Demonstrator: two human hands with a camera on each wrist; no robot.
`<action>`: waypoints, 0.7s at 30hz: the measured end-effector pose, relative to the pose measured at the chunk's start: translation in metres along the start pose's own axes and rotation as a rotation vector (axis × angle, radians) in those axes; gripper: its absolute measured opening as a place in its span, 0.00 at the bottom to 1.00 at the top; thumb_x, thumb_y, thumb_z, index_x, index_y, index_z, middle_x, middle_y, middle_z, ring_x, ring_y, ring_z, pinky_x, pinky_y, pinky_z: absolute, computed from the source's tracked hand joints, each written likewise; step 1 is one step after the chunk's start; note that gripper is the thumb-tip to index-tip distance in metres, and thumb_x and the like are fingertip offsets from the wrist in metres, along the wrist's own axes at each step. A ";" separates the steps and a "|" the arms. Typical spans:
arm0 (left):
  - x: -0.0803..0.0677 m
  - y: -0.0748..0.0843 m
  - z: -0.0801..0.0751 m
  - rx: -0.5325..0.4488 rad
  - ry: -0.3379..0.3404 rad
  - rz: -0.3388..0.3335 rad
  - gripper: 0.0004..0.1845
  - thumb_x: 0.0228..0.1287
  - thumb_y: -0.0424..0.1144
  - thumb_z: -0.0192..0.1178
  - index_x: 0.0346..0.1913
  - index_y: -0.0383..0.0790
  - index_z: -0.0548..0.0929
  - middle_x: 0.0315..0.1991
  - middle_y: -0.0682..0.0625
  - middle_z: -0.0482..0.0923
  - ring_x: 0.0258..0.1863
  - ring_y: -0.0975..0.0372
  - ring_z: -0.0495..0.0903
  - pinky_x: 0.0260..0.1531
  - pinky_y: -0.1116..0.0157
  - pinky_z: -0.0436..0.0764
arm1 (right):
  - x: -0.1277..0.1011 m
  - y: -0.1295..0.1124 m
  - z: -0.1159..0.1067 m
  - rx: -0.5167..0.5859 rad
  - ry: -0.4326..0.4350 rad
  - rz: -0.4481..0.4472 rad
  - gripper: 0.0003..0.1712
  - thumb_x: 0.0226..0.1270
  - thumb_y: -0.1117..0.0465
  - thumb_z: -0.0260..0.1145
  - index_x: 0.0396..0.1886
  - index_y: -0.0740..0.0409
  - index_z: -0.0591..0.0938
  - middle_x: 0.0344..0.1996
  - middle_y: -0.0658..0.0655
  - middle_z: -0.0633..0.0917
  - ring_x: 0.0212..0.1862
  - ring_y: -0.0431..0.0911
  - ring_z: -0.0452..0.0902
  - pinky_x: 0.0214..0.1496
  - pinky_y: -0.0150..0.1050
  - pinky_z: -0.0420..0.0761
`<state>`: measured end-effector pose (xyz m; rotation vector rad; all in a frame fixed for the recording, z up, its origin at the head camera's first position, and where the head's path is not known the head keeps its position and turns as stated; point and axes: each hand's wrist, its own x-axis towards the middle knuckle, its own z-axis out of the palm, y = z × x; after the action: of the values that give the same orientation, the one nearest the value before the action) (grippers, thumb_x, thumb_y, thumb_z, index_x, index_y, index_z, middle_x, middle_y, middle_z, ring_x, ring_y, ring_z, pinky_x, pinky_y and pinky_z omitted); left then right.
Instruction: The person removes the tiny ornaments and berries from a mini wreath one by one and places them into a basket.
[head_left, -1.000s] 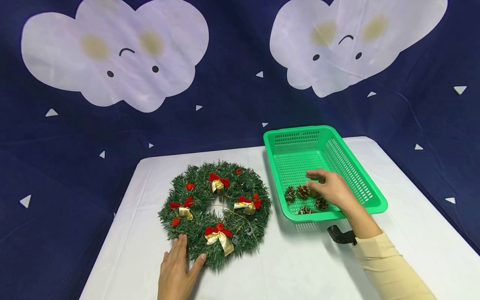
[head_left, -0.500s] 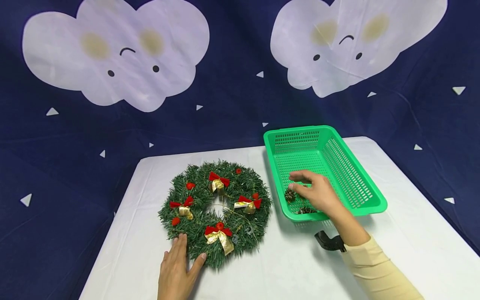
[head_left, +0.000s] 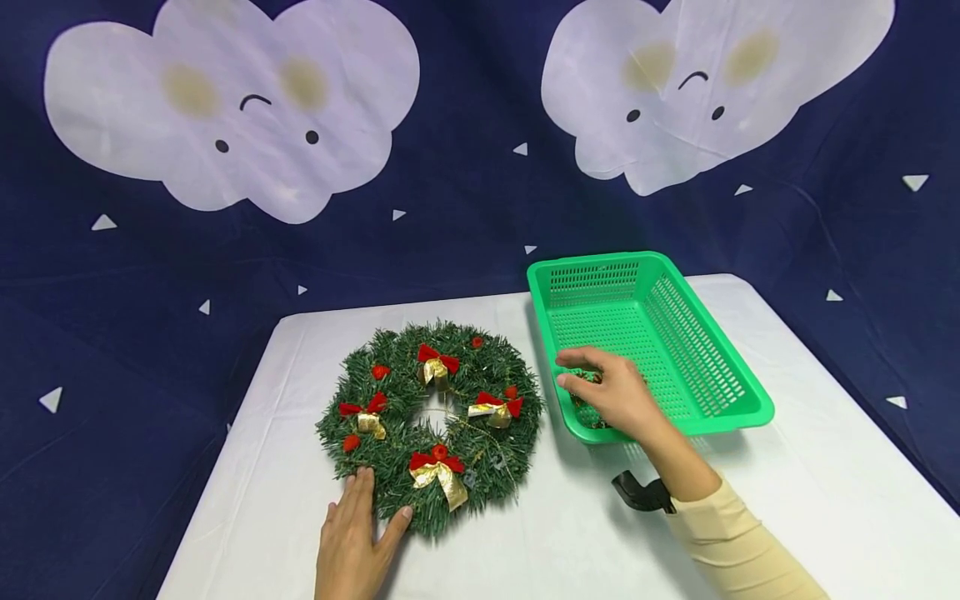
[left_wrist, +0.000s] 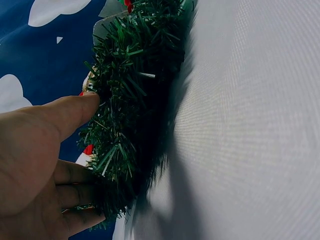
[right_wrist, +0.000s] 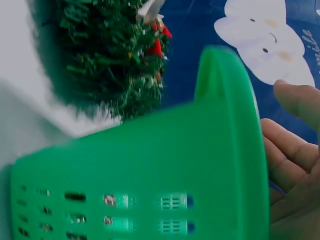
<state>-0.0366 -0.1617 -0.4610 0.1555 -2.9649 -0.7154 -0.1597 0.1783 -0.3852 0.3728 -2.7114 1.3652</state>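
Observation:
A green wreath (head_left: 390, 454) with red and gold bows lies on the white table (head_left: 570, 542). My left hand (head_left: 352, 542) rests flat at its near edge, fingers straight, thumb and fingertips touching the needles; the left wrist view shows the same hand (left_wrist: 30, 165) against the wreath (left_wrist: 135, 75). My right hand (head_left: 618, 398) reaches into the near left corner of the green basket (head_left: 738, 412). Its thumb and fingers curl round a dark pine cone (head_left: 581, 383), which is mostly hidden. The right wrist view shows curled fingers (right_wrist: 292, 150) beside the basket wall (right_wrist: 220, 165).
A little of another pine cone (head_left: 588, 418) peeks out under the right hand; the others are hidden. The basket stands right of the wreath, close to it. A dark blue cloud-printed backdrop (head_left: 465, 208) hangs behind the table. Bare tablecloth lies in front and at the right.
My right hand has slid left across the basket's near end, from over the cones to the left corner, and covers them. The left hand and wreath have stayed put.

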 end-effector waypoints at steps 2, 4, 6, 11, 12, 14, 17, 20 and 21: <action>0.000 0.000 0.001 -0.002 0.008 0.006 0.44 0.61 0.58 0.58 0.69 0.30 0.61 0.70 0.34 0.60 0.70 0.42 0.59 0.66 0.41 0.57 | -0.001 -0.003 0.004 0.007 -0.003 -0.010 0.21 0.62 0.51 0.67 0.53 0.51 0.81 0.49 0.54 0.85 0.53 0.52 0.80 0.52 0.50 0.79; 0.000 -0.001 0.001 -0.003 0.019 0.013 0.43 0.60 0.58 0.59 0.69 0.30 0.62 0.69 0.34 0.61 0.69 0.42 0.59 0.66 0.41 0.57 | -0.001 -0.005 0.009 0.008 -0.003 -0.027 0.20 0.61 0.51 0.67 0.52 0.50 0.81 0.49 0.54 0.85 0.54 0.52 0.79 0.53 0.51 0.78; -0.001 -0.001 0.001 -0.001 0.029 0.020 0.43 0.60 0.58 0.59 0.69 0.30 0.62 0.69 0.34 0.61 0.69 0.41 0.60 0.65 0.41 0.58 | -0.001 -0.007 0.013 0.017 -0.005 -0.035 0.20 0.61 0.52 0.68 0.52 0.50 0.81 0.49 0.53 0.85 0.56 0.52 0.78 0.56 0.54 0.76; -0.001 -0.001 0.000 -0.001 0.024 0.018 0.43 0.60 0.58 0.59 0.69 0.30 0.62 0.69 0.34 0.62 0.69 0.41 0.60 0.64 0.40 0.58 | -0.002 -0.012 0.023 0.029 -0.020 -0.043 0.21 0.60 0.49 0.68 0.52 0.50 0.82 0.50 0.51 0.85 0.57 0.51 0.77 0.58 0.55 0.76; -0.001 -0.001 -0.001 -0.002 0.015 0.015 0.44 0.60 0.58 0.58 0.69 0.30 0.62 0.69 0.34 0.61 0.69 0.41 0.60 0.64 0.40 0.58 | -0.002 -0.013 0.025 0.030 -0.024 -0.046 0.21 0.60 0.49 0.68 0.52 0.50 0.82 0.50 0.50 0.85 0.57 0.51 0.77 0.58 0.55 0.76; -0.001 -0.001 -0.001 -0.007 -0.003 0.003 0.44 0.61 0.59 0.58 0.70 0.30 0.61 0.70 0.34 0.60 0.70 0.41 0.59 0.65 0.40 0.57 | -0.002 -0.016 0.028 0.040 -0.036 -0.051 0.22 0.59 0.49 0.68 0.52 0.51 0.82 0.51 0.50 0.84 0.58 0.51 0.77 0.59 0.56 0.75; -0.001 -0.001 -0.002 -0.007 -0.020 -0.004 0.44 0.61 0.59 0.58 0.70 0.30 0.60 0.70 0.34 0.59 0.70 0.41 0.58 0.66 0.40 0.56 | -0.001 -0.020 0.032 0.046 -0.053 -0.056 0.23 0.59 0.47 0.68 0.53 0.50 0.82 0.53 0.50 0.84 0.60 0.52 0.75 0.61 0.57 0.73; 0.000 -0.001 -0.002 -0.004 -0.021 -0.005 0.44 0.61 0.59 0.58 0.70 0.30 0.60 0.70 0.34 0.59 0.70 0.41 0.58 0.66 0.40 0.56 | 0.000 -0.024 0.036 0.041 -0.061 -0.081 0.24 0.59 0.47 0.68 0.53 0.50 0.82 0.53 0.51 0.83 0.61 0.52 0.75 0.62 0.57 0.73; 0.000 -0.001 -0.002 -0.005 -0.020 -0.005 0.44 0.61 0.59 0.57 0.70 0.30 0.60 0.70 0.34 0.59 0.70 0.42 0.58 0.66 0.40 0.56 | 0.000 -0.025 0.037 0.036 -0.061 -0.090 0.23 0.59 0.47 0.68 0.52 0.50 0.82 0.53 0.51 0.84 0.60 0.52 0.75 0.62 0.56 0.73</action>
<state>-0.0361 -0.1630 -0.4596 0.1566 -2.9826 -0.7289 -0.1523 0.1338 -0.3879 0.5410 -2.6848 1.4027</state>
